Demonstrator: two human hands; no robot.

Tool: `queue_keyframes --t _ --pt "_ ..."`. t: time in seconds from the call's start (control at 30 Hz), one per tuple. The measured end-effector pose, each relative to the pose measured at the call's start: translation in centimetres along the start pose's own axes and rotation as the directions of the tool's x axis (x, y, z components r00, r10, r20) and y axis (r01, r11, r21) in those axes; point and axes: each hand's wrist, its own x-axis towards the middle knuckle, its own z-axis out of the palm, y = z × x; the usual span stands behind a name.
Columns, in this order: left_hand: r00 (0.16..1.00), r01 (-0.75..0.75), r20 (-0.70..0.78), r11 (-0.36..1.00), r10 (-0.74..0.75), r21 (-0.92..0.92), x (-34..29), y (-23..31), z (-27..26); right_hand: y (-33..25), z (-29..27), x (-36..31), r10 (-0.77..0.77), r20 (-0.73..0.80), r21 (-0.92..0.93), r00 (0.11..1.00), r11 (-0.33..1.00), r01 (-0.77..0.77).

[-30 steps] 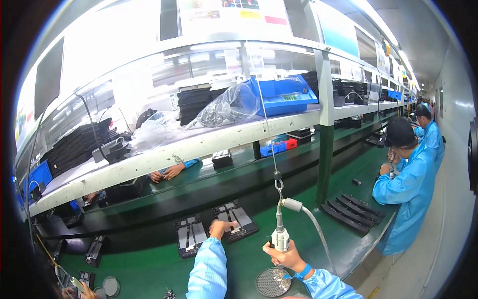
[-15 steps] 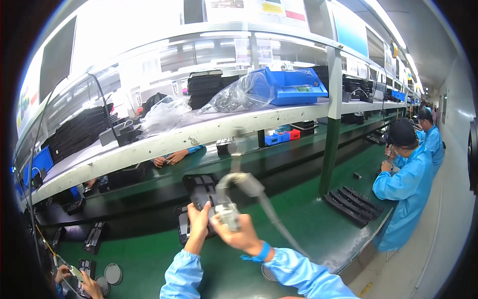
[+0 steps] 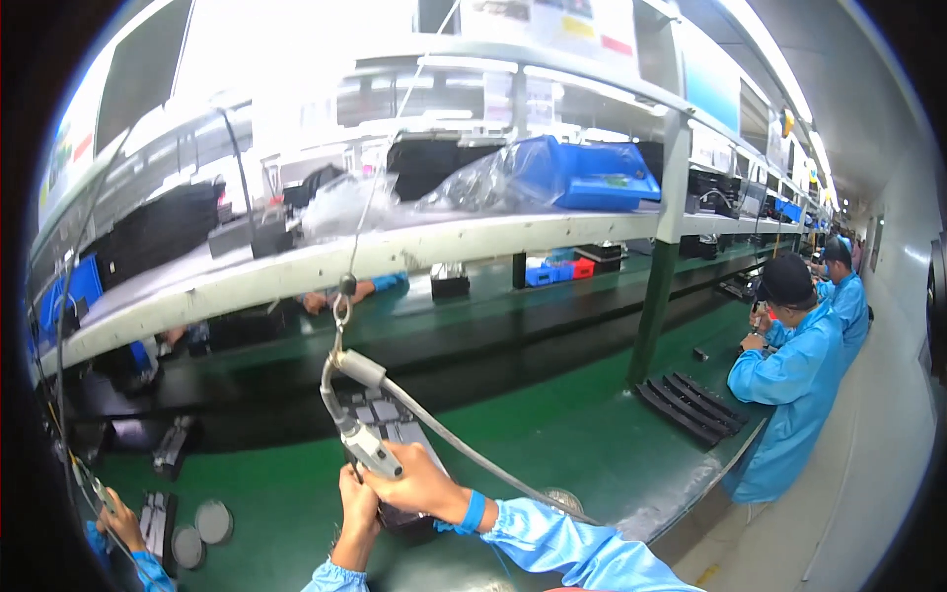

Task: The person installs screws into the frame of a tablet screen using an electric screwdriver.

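My right hand (image 3: 426,483), with a blue wrist band, is wrapped round a grey electric screwdriver (image 3: 371,450). The tool hangs by a metal ring from a thin line, and its thick grey cable runs off to the lower right. Close against the right hand is my left hand (image 3: 357,501), its fingers curled near the tool's lower end; what they pinch is hidden. Under and behind both hands a black case (image 3: 402,519) with grey rectangular parts lies on the green bench (image 3: 552,414). The screwdriver's tip is hidden by my hands.
Curved black strips (image 3: 691,407) lie at the right, near a co-worker in blue (image 3: 794,365). A shelf (image 3: 473,245) crosses above, bearing a blue bin (image 3: 607,178). Round grey discs (image 3: 213,521) and another person's hand (image 3: 120,521) are at the lower left.
My hands and the screwdriver have moved left and downward in view. The black case, earlier tilted up with its lid-like part raised in my left hand, now lies lower, behind the hands.
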Motion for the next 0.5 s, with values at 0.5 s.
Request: queue_keyframes --t 0.5 --pt "0.881 0.463 -0.066 0.882 -0.468 -0.087 -14.2 -0.2 -4.9 4.9 -4.4 -2.6 0.302 -0.364 0.252 0.881 0.943 -0.219"
